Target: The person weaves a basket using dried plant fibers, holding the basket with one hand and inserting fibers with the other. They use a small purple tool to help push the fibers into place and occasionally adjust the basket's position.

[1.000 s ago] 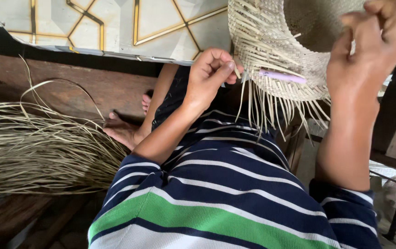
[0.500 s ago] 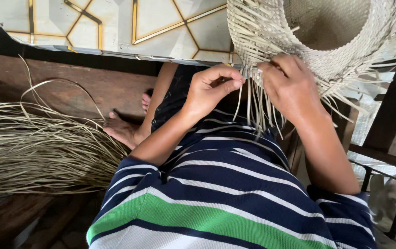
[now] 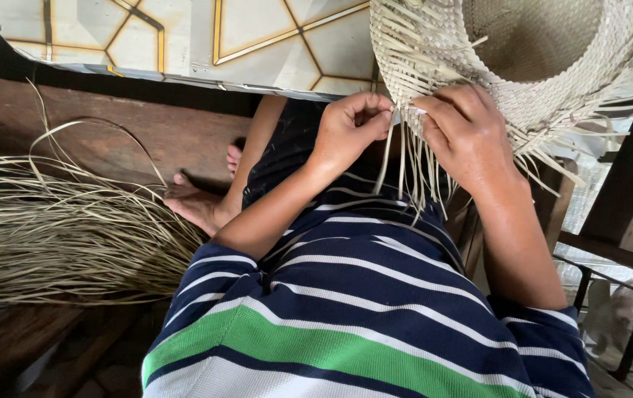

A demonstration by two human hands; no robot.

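One large heap of loose straw (image 3: 58, 228) lies on the dark wooden floor (image 3: 184, 136), well left of the hat. One half-woven straw hat (image 3: 537, 59) sits at top right, its unwoven ends hanging down. One patterned panel (image 3: 184, 37) lies just left of the hat. Two hands meet at the hat's lower brim: the right hand (image 3: 471, 136) grips the woven edge, the left hand (image 3: 350, 129) pinches one hanging strand (image 3: 386, 158).

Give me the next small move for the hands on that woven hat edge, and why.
Probably pull the pinched strand snug through the weave. The left hand and right hand meet at the brim of the straw hat, fingers closed on a loose strand hanging from the unfinished edge, so the tuck looks incomplete.
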